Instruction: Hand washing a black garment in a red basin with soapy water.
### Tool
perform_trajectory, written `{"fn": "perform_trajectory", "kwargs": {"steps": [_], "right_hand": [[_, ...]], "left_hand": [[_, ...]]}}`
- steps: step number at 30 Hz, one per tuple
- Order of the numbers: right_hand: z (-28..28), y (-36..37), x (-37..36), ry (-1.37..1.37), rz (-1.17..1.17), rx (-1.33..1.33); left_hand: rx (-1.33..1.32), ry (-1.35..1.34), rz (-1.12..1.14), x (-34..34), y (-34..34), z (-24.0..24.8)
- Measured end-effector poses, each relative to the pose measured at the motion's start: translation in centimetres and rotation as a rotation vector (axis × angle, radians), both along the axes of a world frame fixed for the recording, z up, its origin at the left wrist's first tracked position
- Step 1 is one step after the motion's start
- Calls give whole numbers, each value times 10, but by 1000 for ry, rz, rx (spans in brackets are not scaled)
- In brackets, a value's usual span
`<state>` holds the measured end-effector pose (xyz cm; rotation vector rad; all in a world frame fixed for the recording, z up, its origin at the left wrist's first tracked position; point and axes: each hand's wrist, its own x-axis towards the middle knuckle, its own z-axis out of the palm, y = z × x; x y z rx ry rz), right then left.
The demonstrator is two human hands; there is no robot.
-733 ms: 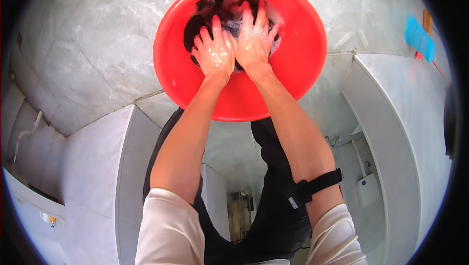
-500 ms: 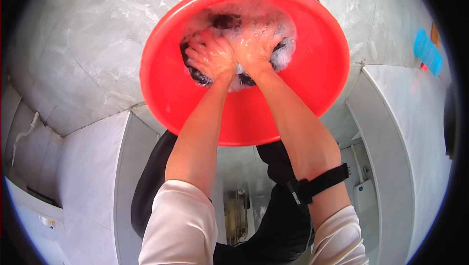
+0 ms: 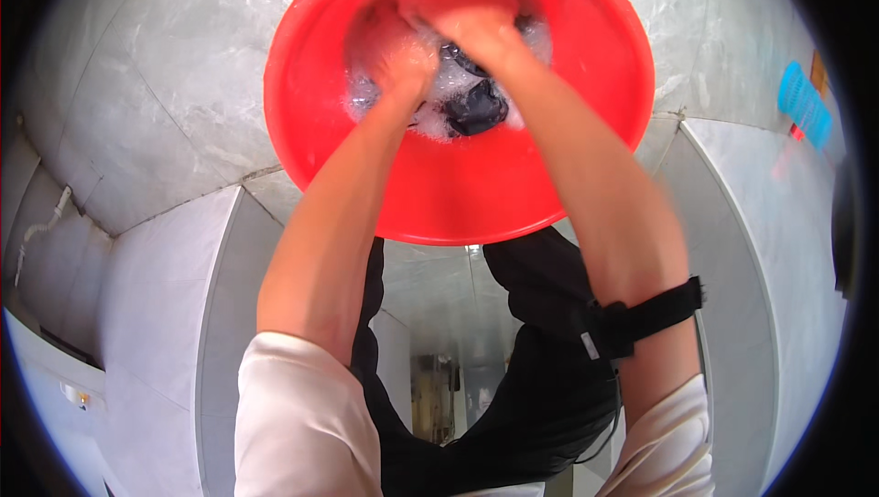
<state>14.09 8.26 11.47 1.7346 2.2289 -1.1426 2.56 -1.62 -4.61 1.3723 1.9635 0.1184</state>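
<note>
Both of my hands are in a red basin (image 3: 458, 195), in sudsy water (image 3: 449, 76) around wet dark cloth (image 3: 478, 111). My left hand (image 3: 398, 53) is at the left of the suds, its fingers blurred and partly under the foam. Toward the basin's far side, my right hand (image 3: 462, 7) lies over the cloth, also smeared by motion. Whether either hand grips the cloth cannot be made out. One dark fold of the cloth shows above the foam, nearer to me than the hands.
Grey marbled tiles (image 3: 165, 85) surround the basin. A grey panel edge (image 3: 723, 213) rises at the right, with a pale one (image 3: 215, 296) at the left. A blue perforated object (image 3: 804, 105) is at the far right. A black strap (image 3: 655, 314) circles my right forearm.
Both hands have shifted within the basin, the right one farther away and across toward the left. More dark cloth is uncovered on the near side. The basin sits higher in view.
</note>
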Motion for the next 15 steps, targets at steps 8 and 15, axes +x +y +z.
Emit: {"fn": "perform_trajectory", "kwargs": {"steps": [8,15], "right_hand": [[-76,0,16,-19,-72,350],[-90,1,60,461,-196,-70]], "left_hand": [[555,19,241,41,-6,114],[388,-202,372,27,-3,110]]}}
